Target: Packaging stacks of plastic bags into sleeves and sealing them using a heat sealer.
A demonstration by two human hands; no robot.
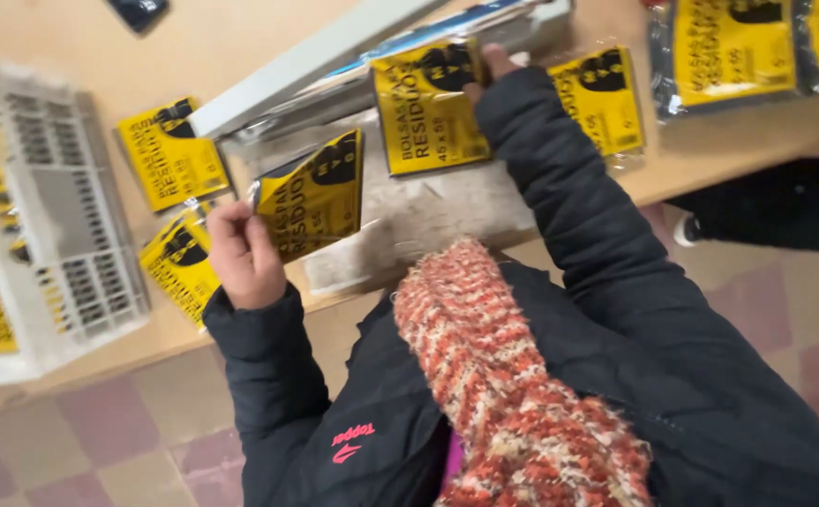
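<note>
My left hand [240, 252] grips a yellow-and-black plastic packet [316, 195] by its left edge, holding it tilted above the wooden table [231, 42]. My right hand [492, 64], mostly hidden by its dark sleeve, rests its fingers on a second yellow packet [424, 108] that lies under the raised arm of a heat sealer [311, 58]. A third packet [602, 99] lies just right of that sleeve.
A white plastic crate [48, 216] stands at the left with more yellow packets [170, 155] beside it. Further packets [729, 52] lie at the table's top right. The table's front edge runs near my body; below it is a checkered floor [100, 441].
</note>
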